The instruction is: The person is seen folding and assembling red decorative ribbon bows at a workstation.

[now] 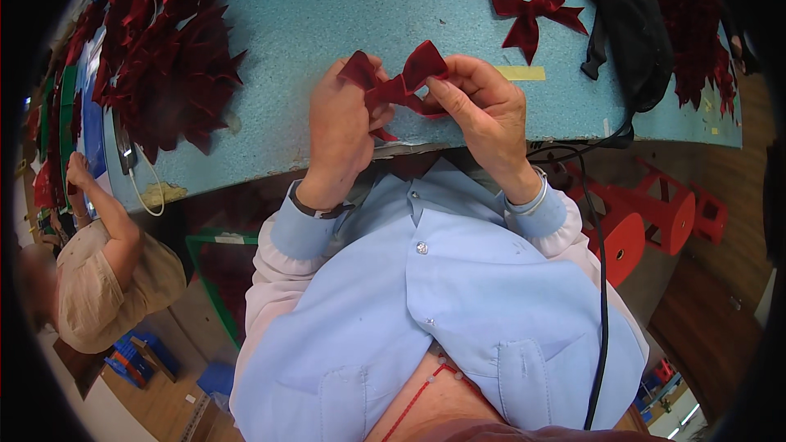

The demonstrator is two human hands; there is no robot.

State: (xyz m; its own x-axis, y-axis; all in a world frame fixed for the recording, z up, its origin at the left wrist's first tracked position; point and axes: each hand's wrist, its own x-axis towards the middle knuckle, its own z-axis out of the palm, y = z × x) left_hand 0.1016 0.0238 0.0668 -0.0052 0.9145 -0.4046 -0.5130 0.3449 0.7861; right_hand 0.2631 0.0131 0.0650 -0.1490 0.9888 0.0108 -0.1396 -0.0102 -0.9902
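Observation:
Between my two hands, just over the table's near edge, is a dark red ribbon bow (399,88) with two loops standing up and tails hanging below. My left hand (344,127) is closed round the bow's left side, its fingers partly behind the ribbon. With thumb and fingertips, my right hand (483,110) pinches the right loop near its lower edge. A second red bow (536,12) lies flat on the blue table (303,16), beyond my right hand.
Piles of red bows lie at the left (176,65) and far right. A black bag (626,29) with a cable rests on the table's right. A yellow tape strip (521,73) sits near my right hand. Red stools (618,237) stand below right; a co-worker (119,270) is at left.

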